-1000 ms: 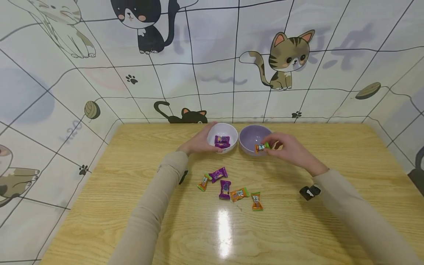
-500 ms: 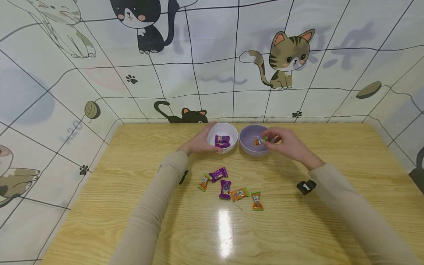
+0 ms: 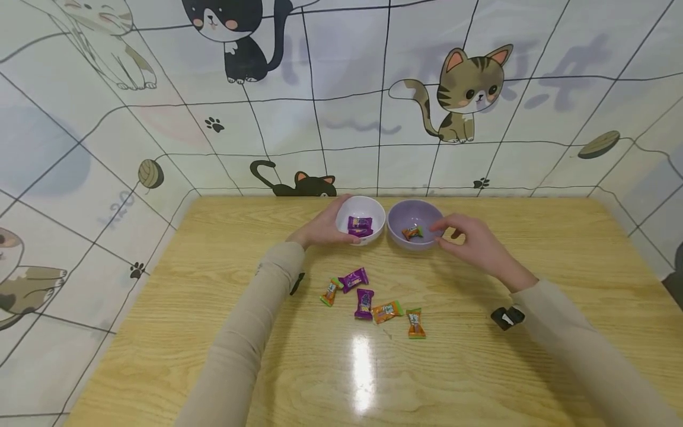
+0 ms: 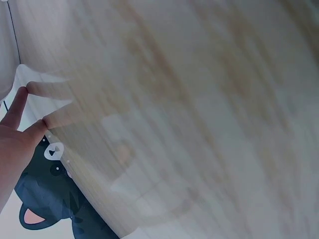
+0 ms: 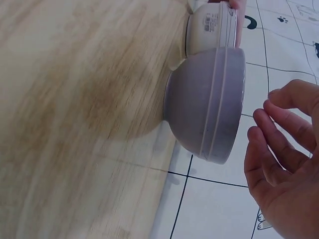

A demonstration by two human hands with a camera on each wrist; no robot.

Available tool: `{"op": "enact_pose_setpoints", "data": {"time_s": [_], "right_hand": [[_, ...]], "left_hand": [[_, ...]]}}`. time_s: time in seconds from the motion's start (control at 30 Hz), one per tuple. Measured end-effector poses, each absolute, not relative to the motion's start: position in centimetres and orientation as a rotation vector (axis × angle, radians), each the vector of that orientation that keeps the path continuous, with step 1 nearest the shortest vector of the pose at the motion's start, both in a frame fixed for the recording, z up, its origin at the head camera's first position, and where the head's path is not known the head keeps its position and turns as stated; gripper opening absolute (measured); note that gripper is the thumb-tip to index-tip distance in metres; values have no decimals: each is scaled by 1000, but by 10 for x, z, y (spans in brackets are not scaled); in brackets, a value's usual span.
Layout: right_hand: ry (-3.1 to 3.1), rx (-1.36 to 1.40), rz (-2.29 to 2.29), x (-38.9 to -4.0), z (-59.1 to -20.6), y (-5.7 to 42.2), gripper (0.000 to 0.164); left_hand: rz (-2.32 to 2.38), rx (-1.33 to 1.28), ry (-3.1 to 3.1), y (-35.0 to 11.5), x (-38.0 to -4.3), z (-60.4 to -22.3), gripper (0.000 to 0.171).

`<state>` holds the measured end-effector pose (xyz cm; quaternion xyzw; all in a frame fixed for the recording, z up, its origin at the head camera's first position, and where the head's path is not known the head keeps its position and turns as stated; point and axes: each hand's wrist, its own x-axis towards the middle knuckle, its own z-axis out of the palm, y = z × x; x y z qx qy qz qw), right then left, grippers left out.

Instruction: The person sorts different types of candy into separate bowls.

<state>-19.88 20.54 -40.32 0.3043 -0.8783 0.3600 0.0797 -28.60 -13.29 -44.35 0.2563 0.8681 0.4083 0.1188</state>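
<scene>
My left hand [image 3: 324, 228] holds the side of a white bowl [image 3: 364, 204], thumb at the front and fingers behind. Inside that bowl lie purple-wrapped candies [image 3: 360, 223]. Right beside it stands a lilac bowl [image 3: 409, 207] with an orange-and-green candy [image 3: 412, 232] in it. At the lilac bowl's right rim is my right hand [image 3: 475, 243], fingers loosely bent with nothing between them, as the right wrist view also shows. On the table in front lie two purple candies [image 3: 364, 304] and three orange candies [image 3: 387, 312].
The wooden table [image 3: 213, 261] ends at a wall hanging [image 3: 352, 136] with cat drawings, just behind the bowls. Dark wrist-camera straps [image 3: 507, 318] sit at the sleeves.
My right hand has let go of the orange candy, which now lies in the lilac bowl, and has drawn slightly back to the right. The left hand stays on the white bowl.
</scene>
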Motion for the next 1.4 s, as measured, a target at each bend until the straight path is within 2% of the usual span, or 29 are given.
{"op": "enact_pose_setpoints", "data": {"time_s": [0.57,1.4], "right_hand": [[-2588,1115,1043,-164,-420,201,21],[-2855,1478,1024,-133,-432,187,25]], "left_hand": [[1181,750,2550,-133,-288,-445,113],[1187,708,2546,-131,-286,-443,113]]}}
